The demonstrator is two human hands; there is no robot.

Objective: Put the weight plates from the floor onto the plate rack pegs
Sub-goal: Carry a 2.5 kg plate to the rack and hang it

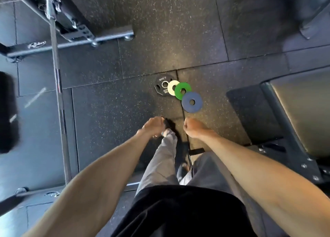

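Speckled black rubber floor (100, 108), gym setting. At left, a steel barbell (58, 79) ran top to bottom across a dark metal frame (71, 44). Left hand (154, 127) hung above the floor near centre, fingers loosely curled, gripping nothing. Four plates lay flat on the floor beyond the hands, in an overlapping diagonal row: black plate (159, 87), then white plate (171, 90), green plate (178, 93), and blue plate (187, 106) nearest the right hand. Right hand (193, 128) also looked loosely curled and empty, though blur made the fingers hard to read. Neither hand touched a plate. Grey trousers (164, 158) showed below the hands. A padded bench (300, 108) sat at right.
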